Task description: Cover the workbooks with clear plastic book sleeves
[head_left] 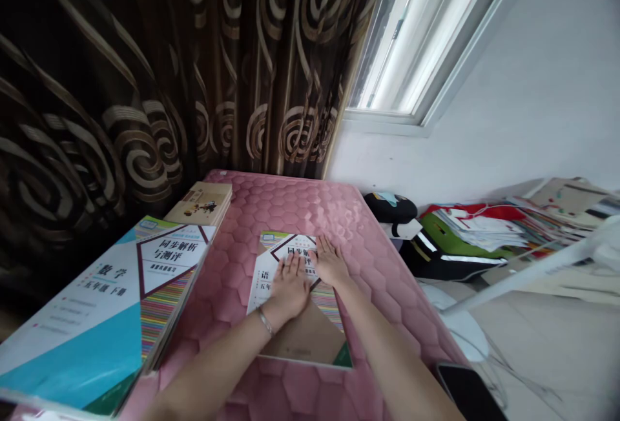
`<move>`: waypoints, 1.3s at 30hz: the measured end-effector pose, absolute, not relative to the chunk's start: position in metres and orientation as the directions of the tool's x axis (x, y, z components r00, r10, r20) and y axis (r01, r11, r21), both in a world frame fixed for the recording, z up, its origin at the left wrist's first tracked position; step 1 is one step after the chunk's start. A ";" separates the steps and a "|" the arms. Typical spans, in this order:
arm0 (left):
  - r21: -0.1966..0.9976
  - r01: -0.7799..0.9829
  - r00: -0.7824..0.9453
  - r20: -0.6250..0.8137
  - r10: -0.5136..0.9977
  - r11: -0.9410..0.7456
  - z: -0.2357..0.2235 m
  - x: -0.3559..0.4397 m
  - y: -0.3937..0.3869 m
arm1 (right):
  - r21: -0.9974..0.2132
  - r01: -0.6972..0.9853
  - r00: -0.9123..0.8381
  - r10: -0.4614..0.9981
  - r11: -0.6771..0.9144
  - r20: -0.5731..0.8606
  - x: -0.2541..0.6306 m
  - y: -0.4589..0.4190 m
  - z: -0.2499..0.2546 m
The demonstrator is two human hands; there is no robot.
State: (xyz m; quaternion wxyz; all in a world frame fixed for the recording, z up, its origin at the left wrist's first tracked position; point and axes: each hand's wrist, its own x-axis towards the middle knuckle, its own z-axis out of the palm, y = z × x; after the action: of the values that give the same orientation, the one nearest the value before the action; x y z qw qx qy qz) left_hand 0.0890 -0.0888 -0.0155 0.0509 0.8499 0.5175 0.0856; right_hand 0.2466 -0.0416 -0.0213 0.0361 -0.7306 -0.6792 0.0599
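Note:
A workbook (310, 337) with a white, brown and striped cover lies shut on the pink quilted surface (237, 279). My left hand (290, 288) rests flat on the middle of its cover, fingers stretched out and pointing away from me; a silver bracelet circles that wrist. Beside it my right hand (329, 263) lies flat along the workbook's upper right edge, fingers extended. Part of the cover's printing is hidden under both hands. Neither hand grasps anything.
At the left stands a stack topped by a blue and white workbook (92, 318), with brown booklets (203, 201) behind. A phone (467, 392) lies at the right edge. Beyond are a white lamp (523, 272), a green bag (455, 237) and piled papers. A patterned curtain (261, 72) hangs behind.

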 end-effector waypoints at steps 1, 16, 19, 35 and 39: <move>0.185 0.865 0.456 0.097 0.885 -0.466 -0.019 0.087 -0.101 | -0.131 0.989 0.067 0.997 -0.072 -0.040 0.247 -0.042 -0.022; 0.131 0.893 0.381 0.290 0.878 -0.430 -0.045 0.006 -0.154 | -0.086 0.996 0.005 0.996 0.003 0.087 0.199 -0.087 -0.002; 0.112 0.890 0.398 0.281 0.873 -0.442 -0.043 0.005 -0.153 | -0.177 0.964 -0.177 0.977 0.197 0.120 0.163 -0.138 -0.012; 0.095 0.879 0.423 0.295 0.857 -0.467 -0.028 -0.002 -0.164 | -0.148 0.984 -0.091 0.992 0.104 0.091 0.222 -0.207 -0.032; 0.067 0.721 0.653 0.270 0.708 -0.690 -0.023 -0.007 -0.195 | -0.156 0.981 -0.098 0.991 0.111 0.090 0.221 -0.207 -0.030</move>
State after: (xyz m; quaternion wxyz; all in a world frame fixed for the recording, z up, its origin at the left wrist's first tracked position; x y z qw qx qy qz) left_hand -0.0069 -0.1952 -0.0225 -0.0231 0.9088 0.3929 0.1384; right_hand 0.2214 -0.2073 -0.0302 0.0860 -0.6660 -0.7405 0.0280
